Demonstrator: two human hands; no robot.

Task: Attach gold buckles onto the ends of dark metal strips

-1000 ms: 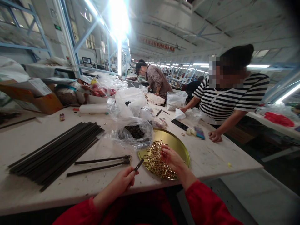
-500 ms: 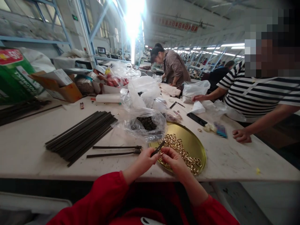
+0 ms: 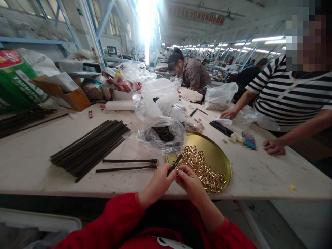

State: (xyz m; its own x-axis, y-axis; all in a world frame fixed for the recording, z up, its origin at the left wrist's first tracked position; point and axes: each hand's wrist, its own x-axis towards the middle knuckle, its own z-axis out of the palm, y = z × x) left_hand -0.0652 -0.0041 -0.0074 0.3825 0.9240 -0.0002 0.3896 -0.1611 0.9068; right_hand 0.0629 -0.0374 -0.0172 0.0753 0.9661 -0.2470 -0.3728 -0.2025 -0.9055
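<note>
My left hand (image 3: pixel 161 180) is closed on a dark strap (image 3: pixel 175 164), whose end sticks up past the fingers. Close beside it, my right hand (image 3: pixel 190 180) pinches a small gold buckle (image 3: pixel 178 170), partly hidden by the fingers. Both hands are over the near left rim of a round gold tray (image 3: pixel 219 152) that holds a heap of gold metal buckles (image 3: pixel 203 169). Two dark straps with fittings at their right ends (image 3: pixel 127 168) lie left of my hands. Farther left is a stack of dark strips (image 3: pixel 89 148).
An open plastic bag of small dark pieces (image 3: pixel 163 134) stands behind the tray. Across the table (image 3: pixel 259 176), a person in a striped shirt (image 3: pixel 293 97) rests a hand near a black case (image 3: pixel 221 128). Another person (image 3: pixel 194 72) bends over the far end.
My right hand has turned slightly, and a gold buckle now shows at its fingertips. The striped-shirt person's far hand has moved over the white piece. The view has shifted a little.
</note>
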